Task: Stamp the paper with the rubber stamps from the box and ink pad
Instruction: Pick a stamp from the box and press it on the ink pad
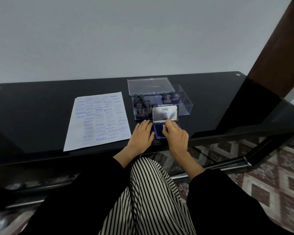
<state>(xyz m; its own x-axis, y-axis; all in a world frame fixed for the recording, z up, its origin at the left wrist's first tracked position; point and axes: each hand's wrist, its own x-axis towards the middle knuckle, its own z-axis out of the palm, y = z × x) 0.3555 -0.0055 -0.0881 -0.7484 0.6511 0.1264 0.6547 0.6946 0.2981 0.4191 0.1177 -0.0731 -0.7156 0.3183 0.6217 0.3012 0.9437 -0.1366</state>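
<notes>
A white paper (98,121) covered with several blue stamp prints lies on the black table (41,116). Right of it stands a clear plastic box (185,102) holding several dark rubber stamps (143,107). In front of the box sits the blue ink pad (158,133) with its metal lid (165,112) raised upright. My left hand (141,134) rests flat on the table against the pad's left edge. My right hand (175,134) lies over the pad, its fingertips touching the lower edge of the lid. Neither hand holds a stamp.
The box's clear lid (148,85) leans behind the box. The table's front edge runs just below my wrists. A dark wooden post (275,48) rises at the right. A patterned floor (270,175) shows beneath the glass.
</notes>
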